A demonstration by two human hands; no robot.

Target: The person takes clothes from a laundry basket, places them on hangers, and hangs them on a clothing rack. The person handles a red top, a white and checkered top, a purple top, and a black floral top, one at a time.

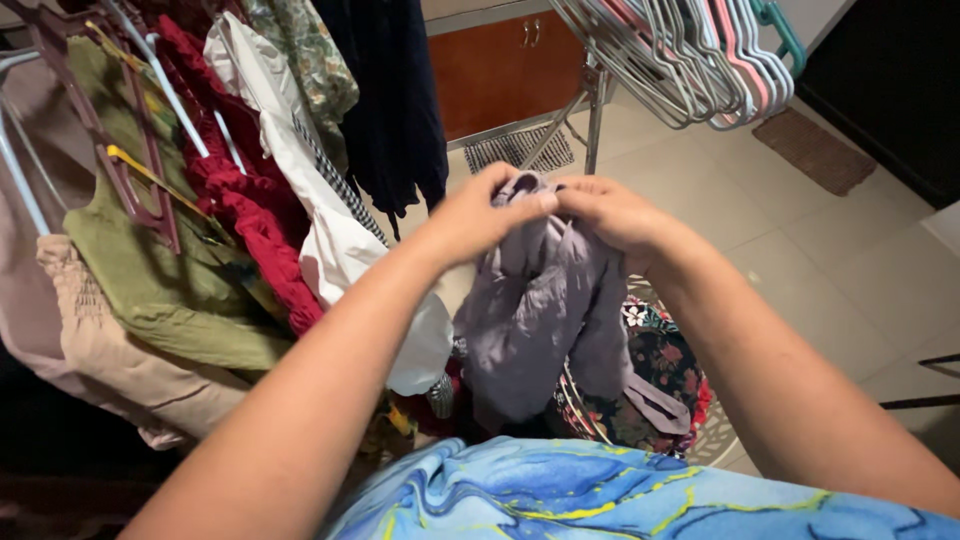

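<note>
While both hands, left hand (478,215) and right hand (612,212), pinch the limp grey-lilac cloth garment (540,310) closed-fingered at its top, finding its shoulders seems underway; a plastic hanger (700,60) far right looks needed.

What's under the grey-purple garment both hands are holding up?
Under the grey-purple garment, held by the left hand and right hand, sits a pale laundry basket holding a dark floral cloth. The basket's bottom is covered.

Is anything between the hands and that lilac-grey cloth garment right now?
Nothing visible. The left hand and the right hand both already pinch the top edge of the lilac-grey cloth garment, which hangs down over the laundry basket. The hanging clothes on the left sit beside it, not in between.
</note>
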